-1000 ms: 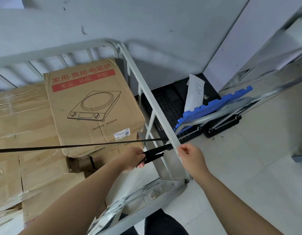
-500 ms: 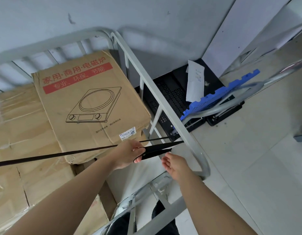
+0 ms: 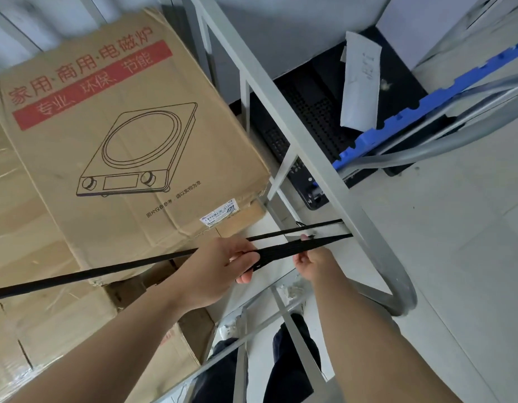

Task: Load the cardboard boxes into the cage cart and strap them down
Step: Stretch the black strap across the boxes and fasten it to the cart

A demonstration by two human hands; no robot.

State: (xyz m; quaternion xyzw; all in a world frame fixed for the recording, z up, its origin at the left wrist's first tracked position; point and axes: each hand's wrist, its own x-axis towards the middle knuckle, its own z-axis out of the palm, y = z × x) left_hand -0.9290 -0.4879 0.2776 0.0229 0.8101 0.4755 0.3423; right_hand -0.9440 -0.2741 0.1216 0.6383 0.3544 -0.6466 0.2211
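Between both hands [image 3: 220,266] [image 3: 313,261], black strap [image 3: 284,250]

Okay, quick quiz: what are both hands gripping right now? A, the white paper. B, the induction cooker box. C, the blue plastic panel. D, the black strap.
D: the left hand and right hand both close on the black strap, which runs to the cart's grey rail.

A black perforated plastic pallet [image 3: 315,112] is lying flat on the pale tiled floor [image 3: 455,228] against the grey wall [image 3: 295,27]. A white creased paper sheet [image 3: 359,85] is leaning upright over it. A blue notched plastic board [image 3: 426,103] is sitting tilted at its right edge, touching a grey curved metal tube [image 3: 443,141] crossing just beside it.
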